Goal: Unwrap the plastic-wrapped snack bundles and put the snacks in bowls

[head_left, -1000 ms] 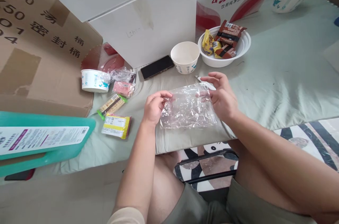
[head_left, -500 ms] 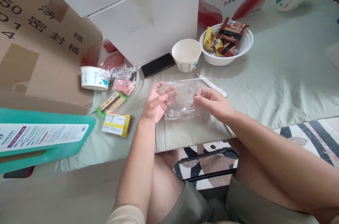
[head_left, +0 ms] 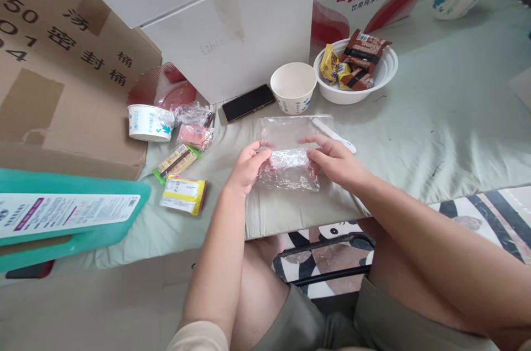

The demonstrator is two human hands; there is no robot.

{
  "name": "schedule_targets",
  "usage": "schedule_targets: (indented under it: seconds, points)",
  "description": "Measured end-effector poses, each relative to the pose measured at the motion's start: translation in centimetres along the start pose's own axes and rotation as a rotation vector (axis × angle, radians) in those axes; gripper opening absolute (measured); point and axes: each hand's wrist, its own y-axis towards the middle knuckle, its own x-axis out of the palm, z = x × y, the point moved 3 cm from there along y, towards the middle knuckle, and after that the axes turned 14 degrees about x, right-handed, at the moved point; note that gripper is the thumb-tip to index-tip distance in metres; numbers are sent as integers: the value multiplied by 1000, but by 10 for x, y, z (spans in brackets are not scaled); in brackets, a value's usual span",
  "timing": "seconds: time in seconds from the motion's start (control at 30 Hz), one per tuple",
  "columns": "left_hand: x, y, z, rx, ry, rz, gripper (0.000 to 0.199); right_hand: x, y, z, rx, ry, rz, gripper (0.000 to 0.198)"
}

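A clear plastic bag [head_left: 290,178] lies spread on the cloth in front of me, close to the table's front edge. Between my two hands a crinkled, shiny band of the clear plastic is gathered up. My left hand [head_left: 249,167] pinches the band's left end with thumb and bent fingers. At the other end my right hand [head_left: 334,160] grips it the same way, its fingertips slightly blurred. Just beyond the right hand is a white-handled tool [head_left: 335,135], partly under the bag; its kind is unclear.
Behind the bag are a phone [head_left: 249,102], a paper cup [head_left: 293,88] and a white bowl [head_left: 344,95] of wrapped snacks. To the left lie a yellow-and-white packet [head_left: 183,194], a green-ended snack bar [head_left: 177,162], a pink packet [head_left: 194,135] and a tipped paper cup [head_left: 149,122]. Boxes [head_left: 257,36] stand behind.
Both hands have tilted down and drawn the plastic into a gathered band between them. The bag's far part now lies flatter, reaching toward the paper cup.
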Motion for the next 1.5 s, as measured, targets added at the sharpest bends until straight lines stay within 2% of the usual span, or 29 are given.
schedule_targets:
  seconds: [0.07, 0.23, 0.3, 0.37, 0.5, 0.57, 0.63, 0.73, 0.77, 0.87, 0.9, 0.97, 1.03, 1.07, 1.1, 1.17, 1.23, 1.3, 1.37, 1.4, 1.5]
  points:
    - [-2, 0, 1, 22, -11, 12, 34, 0, -1, -1, -36, 69, 3, 36]
    - [-6, 1, 5, 87, -113, 77, 22, -4, 0, 1, -82, 225, -25, 13]
    - [-7, 2, 7, 98, -148, 93, 18, -5, 1, 2, -52, 244, -57, 13]
    - [-9, 4, 7, 75, -170, 111, 19, -5, 1, 1, -27, 262, -80, 20]
    - [-10, 5, 5, 85, -141, 130, 35, -5, 2, 2, 0, 268, -45, 43]
    - [-9, 5, 4, 121, -110, 115, 30, -5, 4, 5, 6, 214, 8, 41]
    - [-7, 3, 3, 128, -99, 96, 33, -6, 5, 8, 5, 201, 68, 32]
    - [-4, 2, 3, 148, -111, 102, 39, -9, 7, 11, -12, 306, 112, 61]
    - [-3, 2, 2, 163, -117, 101, 39, -9, 8, 11, -15, 332, 103, 65]
    - [-2, 7, 0, 229, -113, 96, 42, -5, 8, 9, -18, 288, 23, 43]
    - [-4, 10, -2, 268, -89, 134, 42, -3, 8, 8, -21, 251, 11, 36]
    - [-11, 14, -3, 375, 13, 322, 39, 0, 6, 6, -31, 183, 62, 32]
    - [-17, 13, -4, 482, 134, 531, 28, 0, 5, 5, -40, 149, 197, 32]
    - [-16, 11, -4, 517, 174, 565, 22, 0, 4, 4, -48, 142, 264, 31]
    - [-12, 10, -5, 534, 187, 536, 20, 0, 3, 3, -62, 139, 313, 31]
    - [4, 6, -9, 511, 143, 329, 28, 4, 2, 2, -93, 146, 312, 31]
    - [24, 0, -15, 407, 44, 84, 45, 11, 2, 2, -104, 207, 166, 32]
    - [40, -5, -22, 287, -48, -88, 50, 19, 3, 3, -85, 331, -22, 33]
    - [47, -7, -24, 237, -74, -140, 49, 22, 4, 4, -71, 423, -116, 32]
    - [47, -7, -25, 237, -60, -132, 48, 22, 5, 4, -76, 416, -107, 31]
    - [41, -4, -24, 243, -16, -87, 45, 14, 7, 4, -128, 258, 94, 28]
